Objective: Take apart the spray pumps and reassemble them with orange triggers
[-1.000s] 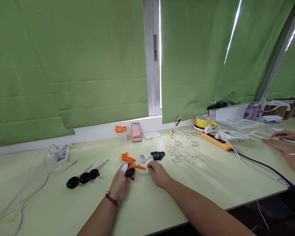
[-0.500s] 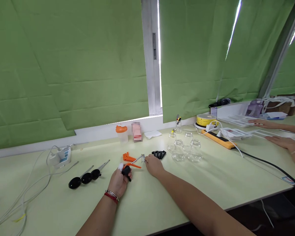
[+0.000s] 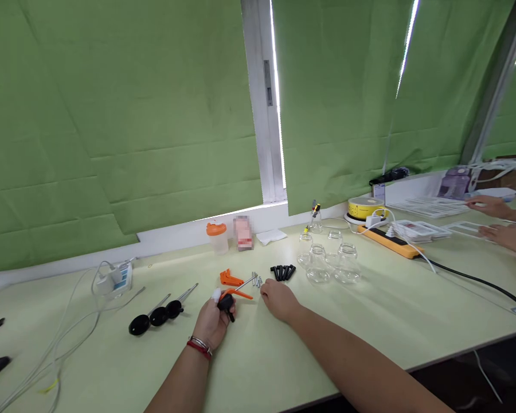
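Note:
My left hand (image 3: 211, 324) is closed around a black round cap (image 3: 226, 302) with a thin metal rod and an orange lever (image 3: 241, 294). To its right, my right hand (image 3: 279, 298) rests low at the table with fingers curled together; whatever they pinch is hidden. Small metal pieces like springs (image 3: 257, 280) lie just beyond its fingertips. Several short black tubes (image 3: 283, 272) form a row behind that hand. Loose orange levers (image 3: 231, 279) sit past my left hand. Off to the left are 3 black caps with metal rods (image 3: 159, 316).
Clear glass bottles (image 3: 318, 273) stand right of the tubes. An orange-lidded cup (image 3: 217, 239) and folded paper (image 3: 271, 236) are at the back. White cables (image 3: 95, 321) cross the left side. An orange power strip (image 3: 389, 243) and another person's hands (image 3: 505, 236) are at right.
The view has shifted slightly, moving the scene a little rightward. My right hand has drawn back a bit from the springs, which show more clearly. My left hand keeps its hold on the cap.

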A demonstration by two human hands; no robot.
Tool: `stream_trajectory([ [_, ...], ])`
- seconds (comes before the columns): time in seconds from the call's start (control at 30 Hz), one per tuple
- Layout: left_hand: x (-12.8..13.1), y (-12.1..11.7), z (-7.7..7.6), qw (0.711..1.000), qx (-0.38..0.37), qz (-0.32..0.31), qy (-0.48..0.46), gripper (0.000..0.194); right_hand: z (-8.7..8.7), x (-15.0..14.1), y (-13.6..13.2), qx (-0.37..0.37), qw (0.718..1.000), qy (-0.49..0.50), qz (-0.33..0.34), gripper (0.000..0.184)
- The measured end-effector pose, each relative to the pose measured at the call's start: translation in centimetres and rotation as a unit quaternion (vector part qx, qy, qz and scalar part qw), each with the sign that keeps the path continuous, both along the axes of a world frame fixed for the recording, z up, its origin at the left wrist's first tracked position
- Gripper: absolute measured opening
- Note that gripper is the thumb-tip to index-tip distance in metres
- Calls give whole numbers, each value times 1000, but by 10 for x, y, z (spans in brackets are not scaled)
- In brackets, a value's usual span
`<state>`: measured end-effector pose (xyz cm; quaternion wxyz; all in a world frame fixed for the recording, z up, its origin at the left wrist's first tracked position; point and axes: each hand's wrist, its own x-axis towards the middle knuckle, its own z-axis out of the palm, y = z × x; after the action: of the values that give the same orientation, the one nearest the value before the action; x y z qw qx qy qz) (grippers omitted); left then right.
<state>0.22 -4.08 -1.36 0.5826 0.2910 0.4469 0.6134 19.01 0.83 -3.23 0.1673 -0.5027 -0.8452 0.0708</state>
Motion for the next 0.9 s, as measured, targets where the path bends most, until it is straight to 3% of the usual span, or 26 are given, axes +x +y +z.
stream_trajectory([
  [0.17, 0, 1, -1, 1000, 7, -9, -2, 21, 8, -1, -19, 29, 993, -39, 108, 18],
  [0.37, -3, 0, -4, 1000, 8, -16, -1, 22, 18, -13, -39, 110, 951, -178, 226, 18],
  [0.6, -3, 2, -5, 999, 20, -28, 2, 20, 27, -17, -54, 132, 926, -197, 293, 21],
  [0.9, -1, -1, -4, 999, 25, -31, 1, 19, 17, -22, -53, 247, 892, -199, 322, 13],
])
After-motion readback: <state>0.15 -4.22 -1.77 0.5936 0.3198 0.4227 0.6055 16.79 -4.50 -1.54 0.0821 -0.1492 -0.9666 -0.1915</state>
